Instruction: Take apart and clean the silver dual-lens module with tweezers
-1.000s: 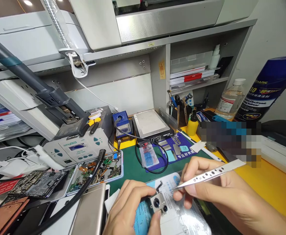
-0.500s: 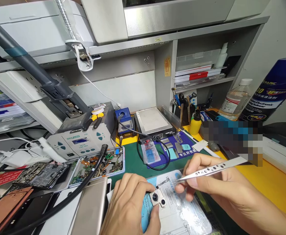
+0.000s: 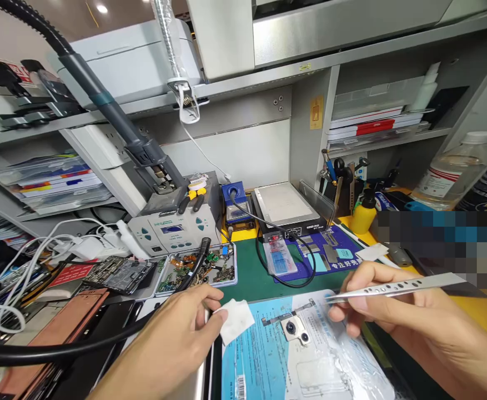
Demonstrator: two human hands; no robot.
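A phone camera module [image 3: 293,329] with two lenses and a dark flex cable lies flat on a blue-and-white printed package [image 3: 264,361]. To its left, my left hand [image 3: 193,322] pinches a small white wipe [image 3: 237,319] between thumb and fingers, over the package's edge. On the other side, my right hand [image 3: 385,305] holds metal tweezers [image 3: 401,287] with holes along the arm. The tweezer tips point left, just right of the flex cable's end, and do not appear to touch it.
A plastic tray [image 3: 222,272] of small circuit parts stands behind my left hand. A black hose [image 3: 101,336] runs across the left side over several phones. A soldering station [image 3: 176,228], a heating plate [image 3: 285,205] and a yellow bottle [image 3: 363,212] stand at the back.
My left hand has let go of the camera module and moved left, where it now holds a white wipe. The tweezers have drawn slightly away from the flex cable. The view has turned left.
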